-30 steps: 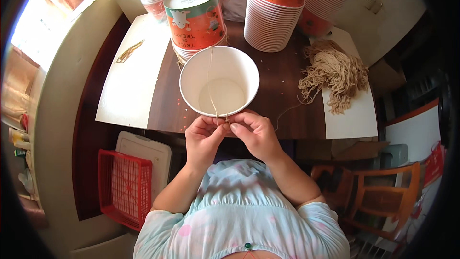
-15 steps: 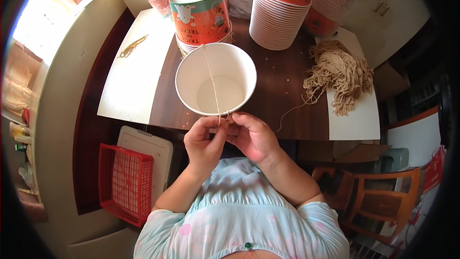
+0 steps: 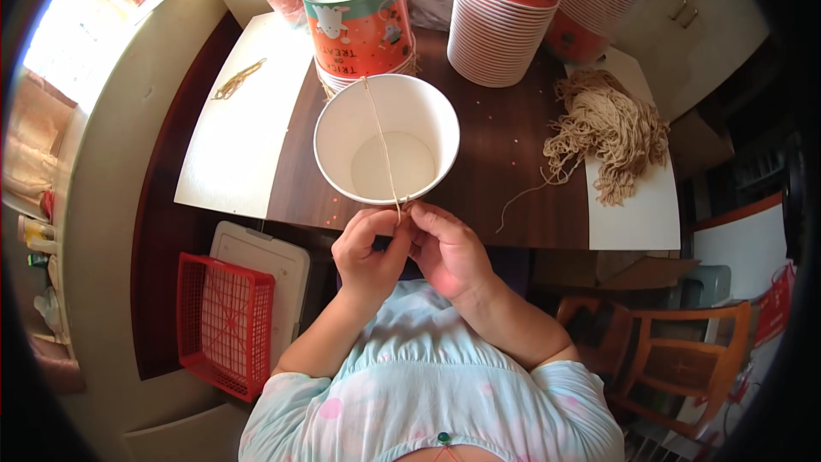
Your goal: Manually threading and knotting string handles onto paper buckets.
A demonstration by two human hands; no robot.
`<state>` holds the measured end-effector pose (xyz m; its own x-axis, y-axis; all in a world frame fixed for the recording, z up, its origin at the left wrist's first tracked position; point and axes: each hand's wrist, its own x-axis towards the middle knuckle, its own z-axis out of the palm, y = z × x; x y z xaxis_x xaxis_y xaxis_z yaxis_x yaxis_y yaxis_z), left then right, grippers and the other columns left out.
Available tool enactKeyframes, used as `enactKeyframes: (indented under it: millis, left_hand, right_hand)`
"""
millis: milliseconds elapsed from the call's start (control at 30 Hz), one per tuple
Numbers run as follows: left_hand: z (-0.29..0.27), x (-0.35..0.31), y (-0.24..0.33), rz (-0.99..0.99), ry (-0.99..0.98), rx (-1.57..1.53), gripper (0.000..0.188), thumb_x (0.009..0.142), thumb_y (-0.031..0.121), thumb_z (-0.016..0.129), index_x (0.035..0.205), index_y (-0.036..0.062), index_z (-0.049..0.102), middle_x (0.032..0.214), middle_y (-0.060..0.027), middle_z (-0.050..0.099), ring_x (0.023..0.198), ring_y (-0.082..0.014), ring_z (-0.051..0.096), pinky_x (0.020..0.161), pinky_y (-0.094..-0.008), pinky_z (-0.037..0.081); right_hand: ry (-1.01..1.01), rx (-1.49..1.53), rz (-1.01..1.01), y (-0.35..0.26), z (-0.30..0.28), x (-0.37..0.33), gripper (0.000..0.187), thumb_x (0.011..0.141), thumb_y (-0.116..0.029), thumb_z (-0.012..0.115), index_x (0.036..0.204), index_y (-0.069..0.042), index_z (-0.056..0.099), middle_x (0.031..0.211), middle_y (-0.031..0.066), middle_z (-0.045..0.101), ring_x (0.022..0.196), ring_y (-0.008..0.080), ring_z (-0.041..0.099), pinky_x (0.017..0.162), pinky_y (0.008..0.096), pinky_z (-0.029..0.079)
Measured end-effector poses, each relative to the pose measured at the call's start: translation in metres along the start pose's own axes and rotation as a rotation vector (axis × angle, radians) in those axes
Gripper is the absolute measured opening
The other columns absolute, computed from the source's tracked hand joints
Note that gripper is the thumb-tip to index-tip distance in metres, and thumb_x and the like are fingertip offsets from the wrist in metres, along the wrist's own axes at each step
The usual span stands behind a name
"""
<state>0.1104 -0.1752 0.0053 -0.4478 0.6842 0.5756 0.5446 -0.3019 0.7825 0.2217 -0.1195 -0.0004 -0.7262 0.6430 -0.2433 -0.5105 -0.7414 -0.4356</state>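
A white-lined paper bucket [image 3: 436, 111] stands at the table's near edge with its mouth toward me. One beige string [image 3: 381, 141] runs across that mouth from the far rim to the near rim. My left hand [image 3: 369, 248] pinches the string's near end between thumb and fingertips. Close against it, my right hand [image 3: 449, 248] is also closed at the near rim, its fingertips on the string. The fingers cover the spot where string meets rim, so a knot or hole there cannot be made out.
Behind the bucket, an orange and green bucket [image 3: 359, 34] sits upside down on others. A tall stack of buckets [image 3: 500, 30] rises farther right. Loose beige strings [image 3: 607, 133] lie heaped at the right, a few more strings [image 3: 239, 79] at the left. Below left is a red basket [image 3: 227, 325].
Both hands have shifted very slightly right, still pinching at the near rim. The string's near end has moved a little to the right with them.
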Motion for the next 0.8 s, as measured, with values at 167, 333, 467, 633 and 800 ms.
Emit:
enactKeyframes:
  millis: [167, 333, 467, 633, 800]
  left_hand:
    - [0.001, -0.002, 0.001, -0.086, -0.005, -0.050, 0.016, 0.073, -0.008, 0.070, 0.086, -0.0008, 0.065, 0.079, -0.0094, 0.067, 0.067, -0.0150, 0.066, 0.063, -0.0249, 0.051]
    - [0.000, 0.004, 0.006, -0.018, -0.008, 0.020, 0.016, 0.072, -0.007, 0.071, 0.085, -0.0011, 0.064, 0.080, -0.0091, 0.067, 0.067, -0.0150, 0.066, 0.063, -0.0249, 0.051]
    - [-0.002, 0.006, 0.007, 0.001, -0.046, 0.043, 0.016, 0.072, -0.007, 0.070, 0.085, -0.0012, 0.063, 0.079, -0.0093, 0.067, 0.067, -0.0152, 0.067, 0.063, -0.0243, 0.051]
    - [-0.014, 0.003, -0.002, -0.186, -0.157, -0.176, 0.013, 0.075, -0.010, 0.066, 0.086, -0.0041, 0.063, 0.084, -0.0063, 0.068, 0.077, -0.0113, 0.064, 0.068, -0.0225, 0.050]
    - [-0.022, 0.009, 0.003, -0.386, -0.150, -0.328, 0.009, 0.076, -0.008, 0.063, 0.085, -0.0050, 0.063, 0.081, -0.0039, 0.067, 0.075, -0.0081, 0.063, 0.070, -0.0213, 0.051]
  right_hand:
    - [0.042, -0.029, -0.026, 0.004, 0.000, 0.002, 0.019, 0.093, -0.018, 0.056, 0.107, -0.007, 0.064, 0.100, 0.0038, 0.067, 0.091, 0.0127, 0.060, 0.085, 0.0299, 0.044]
    - [0.076, 0.013, -0.024, 0.005, -0.001, 0.002, 0.019, 0.091, -0.015, 0.057, 0.107, -0.007, 0.064, 0.097, 0.0027, 0.066, 0.090, 0.0121, 0.060, 0.085, 0.0299, 0.044]
    - [0.082, -0.016, -0.011, 0.005, 0.000, 0.000, 0.020, 0.090, -0.018, 0.056, 0.105, -0.008, 0.064, 0.096, 0.0019, 0.066, 0.089, 0.0122, 0.059, 0.084, 0.0305, 0.044]
    - [0.122, -0.070, 0.005, 0.000, 0.004, 0.001, 0.018, 0.087, -0.020, 0.059, 0.100, -0.009, 0.065, 0.094, 0.0016, 0.066, 0.085, 0.0114, 0.059, 0.081, 0.0311, 0.044]
    - [0.163, -0.210, 0.091, -0.014, -0.013, 0.006, 0.020, 0.084, -0.015, 0.055, 0.098, -0.004, 0.065, 0.091, 0.0039, 0.066, 0.075, 0.0118, 0.059, 0.070, 0.0277, 0.046]
